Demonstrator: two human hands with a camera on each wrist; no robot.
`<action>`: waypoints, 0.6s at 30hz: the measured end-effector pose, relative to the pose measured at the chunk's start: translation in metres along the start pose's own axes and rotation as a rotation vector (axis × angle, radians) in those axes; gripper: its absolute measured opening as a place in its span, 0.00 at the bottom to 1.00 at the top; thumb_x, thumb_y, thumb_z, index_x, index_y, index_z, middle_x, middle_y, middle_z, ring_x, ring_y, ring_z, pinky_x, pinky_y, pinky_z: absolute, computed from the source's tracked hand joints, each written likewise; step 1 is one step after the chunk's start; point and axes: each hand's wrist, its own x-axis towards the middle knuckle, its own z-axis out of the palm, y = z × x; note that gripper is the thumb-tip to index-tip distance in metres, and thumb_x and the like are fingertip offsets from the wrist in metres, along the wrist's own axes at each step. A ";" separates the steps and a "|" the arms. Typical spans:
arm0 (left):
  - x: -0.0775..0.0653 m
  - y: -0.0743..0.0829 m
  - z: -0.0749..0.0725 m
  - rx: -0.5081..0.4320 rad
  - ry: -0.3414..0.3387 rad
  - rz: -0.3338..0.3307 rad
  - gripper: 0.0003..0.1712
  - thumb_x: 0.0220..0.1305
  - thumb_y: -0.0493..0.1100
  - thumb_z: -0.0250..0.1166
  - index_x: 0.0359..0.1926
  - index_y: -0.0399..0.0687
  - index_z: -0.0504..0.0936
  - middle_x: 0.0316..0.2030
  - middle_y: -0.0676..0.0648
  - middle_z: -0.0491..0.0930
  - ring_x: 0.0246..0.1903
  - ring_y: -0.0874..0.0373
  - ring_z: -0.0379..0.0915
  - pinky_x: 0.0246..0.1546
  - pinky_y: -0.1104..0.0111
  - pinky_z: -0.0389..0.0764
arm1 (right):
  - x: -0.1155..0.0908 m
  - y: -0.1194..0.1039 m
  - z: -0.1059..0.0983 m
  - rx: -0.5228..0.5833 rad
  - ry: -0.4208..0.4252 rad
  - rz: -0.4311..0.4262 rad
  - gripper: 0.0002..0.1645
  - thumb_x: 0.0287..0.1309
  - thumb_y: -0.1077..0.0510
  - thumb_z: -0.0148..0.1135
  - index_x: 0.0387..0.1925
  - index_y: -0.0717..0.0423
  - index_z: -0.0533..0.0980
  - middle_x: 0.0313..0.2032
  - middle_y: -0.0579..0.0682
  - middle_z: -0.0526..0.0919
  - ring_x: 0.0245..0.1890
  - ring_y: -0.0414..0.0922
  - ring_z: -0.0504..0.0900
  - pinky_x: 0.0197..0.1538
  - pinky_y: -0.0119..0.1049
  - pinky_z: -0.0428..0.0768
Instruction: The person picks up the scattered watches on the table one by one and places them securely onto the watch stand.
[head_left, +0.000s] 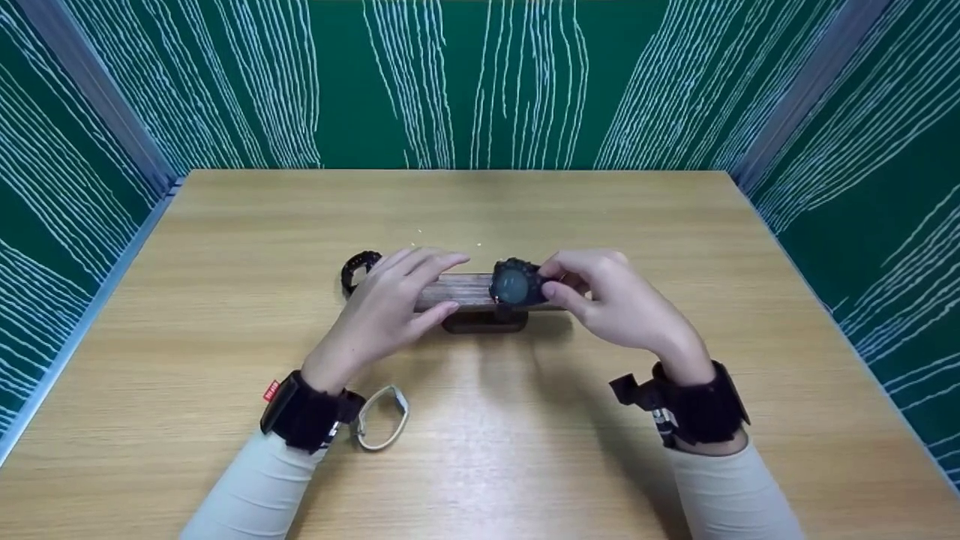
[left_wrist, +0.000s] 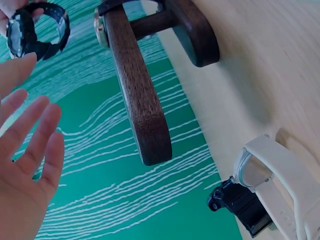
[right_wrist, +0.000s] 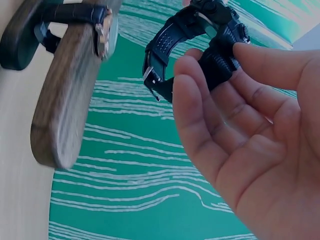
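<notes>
Tabletop [head_left: 225,375]: pale wood-grain surface, smooth, satin, with a glossy light patch at lower centre of the head view. Stand bar [left_wrist: 142,100]: dark brown wood, visible grain, matt, rounded edges. Black watch [head_left: 512,283], centre of the head view: case and ribbed strap look like matt plastic or rubber; buckle shiny metal. Second watch [right_wrist: 104,32], upper left of the right wrist view: polished metal case, dark leather-like strap. White watch [left_wrist: 272,150], lower right of the left wrist view: smooth, matt, rubber-like strap. Sleeves [head_left: 244,487]: creased cloth.
</notes>
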 end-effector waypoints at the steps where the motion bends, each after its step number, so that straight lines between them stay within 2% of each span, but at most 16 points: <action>1: 0.000 0.000 0.000 0.000 0.003 0.009 0.33 0.69 0.48 0.73 0.73 0.55 0.75 0.65 0.48 0.81 0.66 0.47 0.76 0.72 0.45 0.70 | 0.000 -0.001 0.001 0.002 -0.006 -0.004 0.06 0.72 0.65 0.66 0.46 0.54 0.85 0.37 0.45 0.88 0.34 0.43 0.85 0.38 0.35 0.84; 7: 0.001 0.003 0.002 -0.018 -0.002 0.048 0.34 0.67 0.46 0.75 0.72 0.54 0.75 0.65 0.47 0.81 0.65 0.48 0.77 0.72 0.45 0.71 | 0.001 -0.004 0.009 0.031 -0.052 -0.007 0.06 0.72 0.63 0.66 0.46 0.53 0.85 0.36 0.47 0.87 0.32 0.43 0.82 0.35 0.35 0.81; 13: 0.001 0.003 0.004 -0.012 -0.008 0.062 0.35 0.66 0.48 0.77 0.72 0.56 0.76 0.65 0.49 0.80 0.65 0.50 0.76 0.72 0.48 0.71 | 0.004 -0.006 0.015 0.065 -0.088 -0.035 0.06 0.72 0.63 0.66 0.47 0.52 0.84 0.39 0.46 0.88 0.35 0.43 0.85 0.39 0.36 0.84; 18: 0.001 0.004 0.007 -0.029 -0.017 0.085 0.34 0.65 0.47 0.77 0.70 0.54 0.78 0.64 0.49 0.81 0.64 0.51 0.77 0.71 0.50 0.73 | 0.005 -0.005 0.018 0.088 -0.114 -0.048 0.06 0.73 0.62 0.65 0.47 0.53 0.84 0.39 0.45 0.87 0.36 0.43 0.86 0.40 0.36 0.85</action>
